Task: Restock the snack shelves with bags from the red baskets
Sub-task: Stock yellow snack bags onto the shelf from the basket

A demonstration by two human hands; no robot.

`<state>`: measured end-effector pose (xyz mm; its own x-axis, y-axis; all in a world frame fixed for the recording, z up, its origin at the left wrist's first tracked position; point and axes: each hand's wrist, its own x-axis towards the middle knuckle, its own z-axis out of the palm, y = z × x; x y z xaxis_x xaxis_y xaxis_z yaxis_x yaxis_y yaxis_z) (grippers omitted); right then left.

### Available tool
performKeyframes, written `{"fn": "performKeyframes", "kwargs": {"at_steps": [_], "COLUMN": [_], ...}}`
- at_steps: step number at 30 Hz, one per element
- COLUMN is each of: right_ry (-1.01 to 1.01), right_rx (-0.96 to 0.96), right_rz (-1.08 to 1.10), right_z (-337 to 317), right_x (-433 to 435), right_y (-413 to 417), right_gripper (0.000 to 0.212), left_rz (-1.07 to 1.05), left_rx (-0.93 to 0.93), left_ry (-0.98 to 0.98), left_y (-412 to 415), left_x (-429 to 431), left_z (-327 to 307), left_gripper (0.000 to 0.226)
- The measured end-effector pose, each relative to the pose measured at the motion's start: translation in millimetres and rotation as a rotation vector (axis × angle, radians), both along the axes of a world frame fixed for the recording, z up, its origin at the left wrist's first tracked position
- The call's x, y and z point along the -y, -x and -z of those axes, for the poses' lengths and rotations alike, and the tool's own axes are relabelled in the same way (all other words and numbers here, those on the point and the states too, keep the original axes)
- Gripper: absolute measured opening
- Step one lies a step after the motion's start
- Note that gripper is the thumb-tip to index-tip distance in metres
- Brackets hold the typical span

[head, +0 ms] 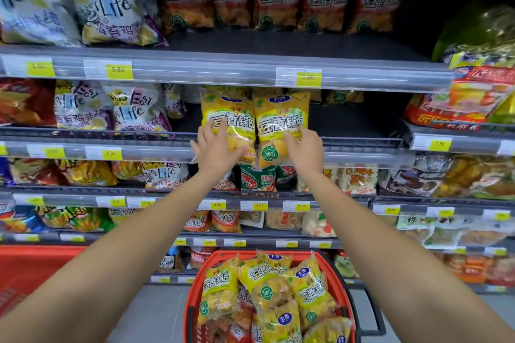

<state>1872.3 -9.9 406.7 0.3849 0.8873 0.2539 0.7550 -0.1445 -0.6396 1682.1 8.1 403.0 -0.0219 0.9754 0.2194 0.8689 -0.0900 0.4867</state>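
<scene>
A person is reaching both arms up to a snack shelf. The left hand (216, 147) is gripping the lower part of one yellow rice-crust snack bag (227, 117), fingers spread and curled on its front. The right hand (303, 147) is gripping a second yellow bag (281, 122) just beside it, fingers curled together on its lower half. Both bags are standing upright, touching side by side, just above centre at 12 o'clock. Their bottoms are hanging in front of the shelf's wire front rail (362, 142). White Easy Life bags (133, 111) are crowding the shelf at 10 o'clock. A green shrimp-snack bag (255, 177) is sitting one shelf below. At 6 o'clock, a red basket (328, 267) is holding more yellow bags (267, 287); another red basket (33, 264) is showing at 8 o'clock.
</scene>
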Motion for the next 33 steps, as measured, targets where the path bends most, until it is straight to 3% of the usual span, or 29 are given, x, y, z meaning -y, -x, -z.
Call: {"fn": "performKeyframes", "kwargs": {"at_steps": [3,7,13,18,23,30,33], "right_ry": [0.179,0.243,0.076,-0.102,-0.219,-0.316,-0.313], "right_rx": [0.096,0.083,0.141,-0.059,-0.170,-0.295,-0.194], "right_rz": [-0.086,-0.060,0.013,0.011,0.018,0.021,0.021], "right_z": [4,8,0,-7,-8,17,28], "right_x": [3,3,1,-7,-28,-82,-101], "right_y": [4,4,7,14,26,26,18], "right_gripper": [0.095,0.101,0.089,0.071,0.067,0.056,0.059], "left_rz": [-0.041,-0.054,-0.122,-0.101,-0.057,-0.058,-0.029], "left_rx": [0.037,0.069,0.086,0.261,0.377,0.380,0.343], "left_ry": [0.103,0.178,0.016,-0.065,-0.155,-0.314,-0.315], "left_y": [-3,-1,-5,7,19,14,8], "left_x": [-2,-3,-1,-13,-35,-81,-104], "left_z": [2,6,-1,-7,-9,7,14], "left_gripper": [0.098,0.107,0.098,0.090,0.093,0.091,0.089]}}
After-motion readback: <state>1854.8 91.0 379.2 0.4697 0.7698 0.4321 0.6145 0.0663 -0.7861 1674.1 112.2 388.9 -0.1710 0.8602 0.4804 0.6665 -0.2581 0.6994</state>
